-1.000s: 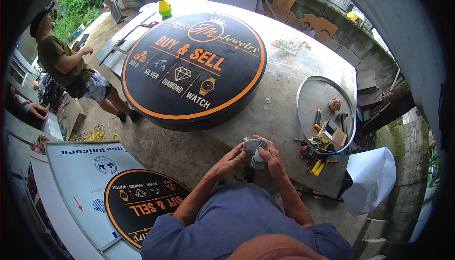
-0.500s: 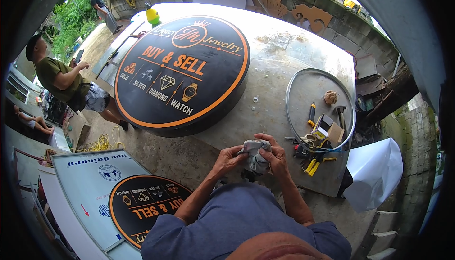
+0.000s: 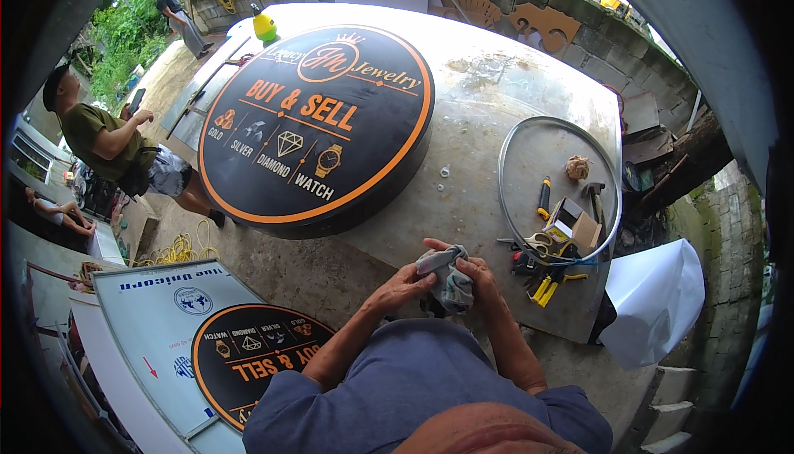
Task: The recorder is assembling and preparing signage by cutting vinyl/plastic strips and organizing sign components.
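Observation:
A crumpled grey cloth [image 3: 453, 284] is bunched between my two hands, just off the near edge of the metal-topped table [image 3: 397, 255]. My left hand [image 3: 405, 284] grips its left side, and my right hand [image 3: 481, 279] closes on its right side. Part of the fingers is hidden by the folds. Beyond my hands, to the left, a large round black sign [image 3: 310, 136] with an orange rim lies face up on the table. Two small washer-like pieces [image 3: 444, 173] sit on the bare metal to its right.
At the table's right, a metal hoop [image 3: 502, 181] surrounds a hammer [image 3: 595, 199], a box [image 3: 576, 224], scissors [image 3: 539, 243] and other tools. A yellow-green spray bottle [image 3: 265, 26] stands far left. Crumpled white sheeting [image 3: 653, 305] hangs beyond the right edge. Someone holding a phone [image 3: 107, 136] stands left.
The cloth has been turned and refolded between my hands, which have shifted slightly. A fold now sticks out toward the left hand. The sign and tools stay where they were.

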The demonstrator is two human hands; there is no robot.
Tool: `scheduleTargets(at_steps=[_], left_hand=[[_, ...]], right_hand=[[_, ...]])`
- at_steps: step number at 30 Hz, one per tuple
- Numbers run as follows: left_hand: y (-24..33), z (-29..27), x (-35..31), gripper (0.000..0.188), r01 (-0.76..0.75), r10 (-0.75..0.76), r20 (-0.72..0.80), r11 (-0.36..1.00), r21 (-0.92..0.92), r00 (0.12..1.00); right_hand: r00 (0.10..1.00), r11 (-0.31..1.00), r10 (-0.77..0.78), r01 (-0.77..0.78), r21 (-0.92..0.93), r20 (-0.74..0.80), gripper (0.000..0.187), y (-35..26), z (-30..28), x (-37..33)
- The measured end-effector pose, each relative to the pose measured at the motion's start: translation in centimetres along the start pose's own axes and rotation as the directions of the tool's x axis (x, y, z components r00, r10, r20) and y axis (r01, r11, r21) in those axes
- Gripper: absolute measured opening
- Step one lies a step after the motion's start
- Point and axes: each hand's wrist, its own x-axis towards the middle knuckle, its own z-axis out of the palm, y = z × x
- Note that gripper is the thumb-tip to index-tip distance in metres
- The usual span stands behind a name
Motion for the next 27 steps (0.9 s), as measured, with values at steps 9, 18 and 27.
scheduleTargets(at_steps=[9, 18, 27], left_hand=[[-0.2, -0.6, 0.2, 0.035, 0.001, -0.004, -0.034, 0.996, -0.089, 0.999], [-0.6, -1.2, 1.0, 0.031, -0.181, 0.179, -0.031, 0.953, -0.242, 0.983], [-0.6, -0.9, 1.5, 0.031, -0.181, 0.146, -0.172, 0.960, -0.212, 0.974]], right_hand=[[0.999, 0.981, -0.028, 0.032, -0.189, 0.024, 0.042, 0.4, 1.5, 0.4], [0.979, 0.813, -0.127, 0.194, -0.549, 0.157, 0.035, 1.4, 1.7, 1.3], [0.964, 0.803, -0.240, 0.263, -0.534, 0.114, 0.042, 1.0, 2.1, 1.5]])
